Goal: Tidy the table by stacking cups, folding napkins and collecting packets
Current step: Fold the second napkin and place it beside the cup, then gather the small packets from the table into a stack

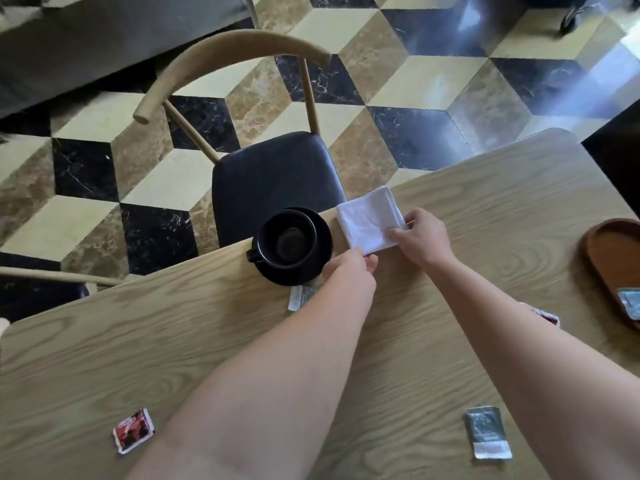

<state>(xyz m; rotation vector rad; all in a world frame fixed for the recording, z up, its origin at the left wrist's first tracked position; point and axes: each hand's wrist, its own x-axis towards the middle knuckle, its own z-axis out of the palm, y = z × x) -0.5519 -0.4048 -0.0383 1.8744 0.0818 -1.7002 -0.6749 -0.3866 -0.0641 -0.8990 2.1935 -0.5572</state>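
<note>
Packets (487, 432) carry print — none legible.

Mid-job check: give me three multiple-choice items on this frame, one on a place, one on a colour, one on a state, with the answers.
1. Where does the black cup stand?
A. on a black saucer at the table's far edge
B. in the wooden tray
C. on the chair seat

2. What colour is the napkin?
A. red
B. white
C. green

3. What is the napkin's state?
A. crumpled in a ball
B. lying untouched
C. folded flat, gripped by both hands

Answers: 1 A, the saucer lies under the cup at the table edge. 2 B, the cloth is plain white. 3 C, the left hand and right hand pinch its near corners.
</note>
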